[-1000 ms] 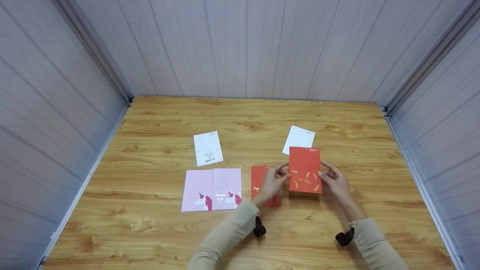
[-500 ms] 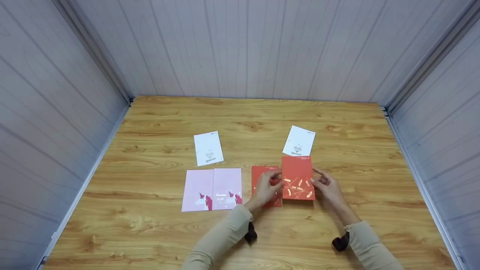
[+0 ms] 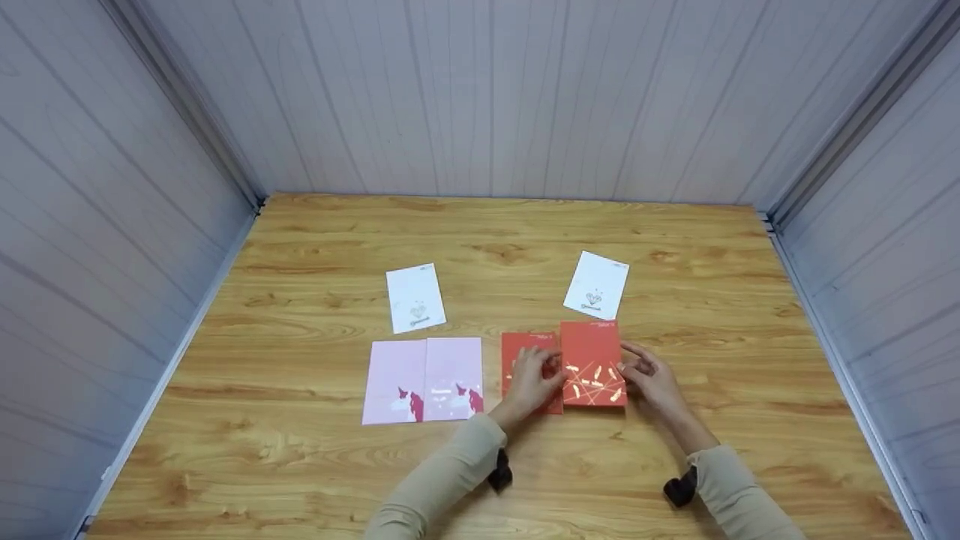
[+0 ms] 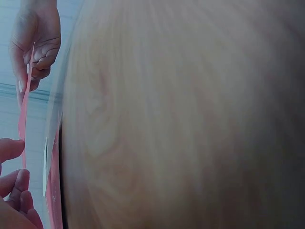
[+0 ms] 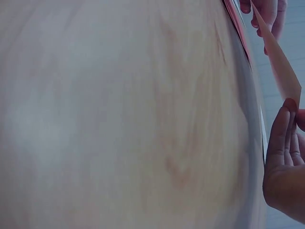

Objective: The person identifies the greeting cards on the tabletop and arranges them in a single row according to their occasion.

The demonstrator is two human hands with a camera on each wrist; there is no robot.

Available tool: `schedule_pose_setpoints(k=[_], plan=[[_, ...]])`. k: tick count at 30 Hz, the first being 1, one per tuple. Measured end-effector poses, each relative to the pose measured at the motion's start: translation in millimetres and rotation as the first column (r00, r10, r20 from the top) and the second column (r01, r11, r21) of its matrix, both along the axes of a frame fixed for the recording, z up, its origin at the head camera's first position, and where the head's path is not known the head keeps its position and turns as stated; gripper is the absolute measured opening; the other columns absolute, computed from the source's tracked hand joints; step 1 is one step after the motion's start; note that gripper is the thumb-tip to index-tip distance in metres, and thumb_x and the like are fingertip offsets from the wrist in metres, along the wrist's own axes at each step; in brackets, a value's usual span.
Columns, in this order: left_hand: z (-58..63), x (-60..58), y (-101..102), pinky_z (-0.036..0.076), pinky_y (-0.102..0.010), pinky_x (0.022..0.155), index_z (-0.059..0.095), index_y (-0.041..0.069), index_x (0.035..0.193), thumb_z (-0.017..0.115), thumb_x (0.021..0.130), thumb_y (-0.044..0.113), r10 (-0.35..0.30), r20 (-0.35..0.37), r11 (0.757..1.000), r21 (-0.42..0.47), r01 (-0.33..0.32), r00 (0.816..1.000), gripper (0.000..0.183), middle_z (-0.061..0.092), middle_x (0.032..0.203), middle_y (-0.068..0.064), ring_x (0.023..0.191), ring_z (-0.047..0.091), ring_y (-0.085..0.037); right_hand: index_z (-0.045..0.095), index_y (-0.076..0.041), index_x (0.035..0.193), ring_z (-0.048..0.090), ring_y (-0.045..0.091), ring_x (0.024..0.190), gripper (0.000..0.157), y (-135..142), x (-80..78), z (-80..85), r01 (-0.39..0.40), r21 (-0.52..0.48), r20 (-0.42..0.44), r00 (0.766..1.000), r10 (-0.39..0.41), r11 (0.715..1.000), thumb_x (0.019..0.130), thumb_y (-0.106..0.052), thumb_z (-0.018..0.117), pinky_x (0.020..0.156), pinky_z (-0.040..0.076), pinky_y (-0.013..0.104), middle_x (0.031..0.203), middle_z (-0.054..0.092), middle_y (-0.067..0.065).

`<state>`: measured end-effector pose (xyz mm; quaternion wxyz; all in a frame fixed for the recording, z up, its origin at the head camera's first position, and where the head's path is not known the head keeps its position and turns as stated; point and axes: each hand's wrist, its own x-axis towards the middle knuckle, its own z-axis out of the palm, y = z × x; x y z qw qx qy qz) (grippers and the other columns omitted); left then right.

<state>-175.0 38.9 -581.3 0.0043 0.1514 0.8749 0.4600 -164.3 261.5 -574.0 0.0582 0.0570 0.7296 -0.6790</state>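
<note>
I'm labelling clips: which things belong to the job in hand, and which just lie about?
Likely the job:
held red card, between left hand and right hand
other red card

Untouched, seemingly lying about:
left pink card
right pink card
left white card
right white card

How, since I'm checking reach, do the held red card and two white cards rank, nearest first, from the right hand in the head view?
1. Held red card: immediately left.
2. Right white card: forward and left.
3. Left white card: forward, much farther left.
</note>
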Motion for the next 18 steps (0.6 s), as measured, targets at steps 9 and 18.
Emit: schedule_pose_setpoints(k=[9,18], plan=[[-4.1,1.1,-1.8,0.031,-0.030,0.075,0.060,0.007,0.110,0.065,0.078,0.031,-0.003,-0.024,0.995,-0.095,0.001,1.000,0.040,0.053,0.091,0.001,0.087,0.040,-0.014,0.039,0.005,0.128,0.058,0.014,0.065,0.049,0.3,-1.4,-4.5,-0.048,-0.009,0.009,0.999,0.048,0.999,0.083,-0.001,0.057,0.061,0.049,0.030,0.079,0.058,0.007],[-5.8,3.0,-1.4,0.028,-0.032,0.076,0.061,0.008,0.110,0.067,0.077,0.033,0.004,-0.009,0.987,-0.160,-0.005,1.000,0.043,0.052,0.093,0.002,0.088,0.039,-0.014,0.038,0.005,0.128,0.059,0.015,0.066,0.048,-1.3,-1.2,-6.2,-0.069,0.057,0.027,0.997,0.068,0.996,0.084,-0.001,0.056,0.061,0.049,0.030,0.083,0.059,0.011]])
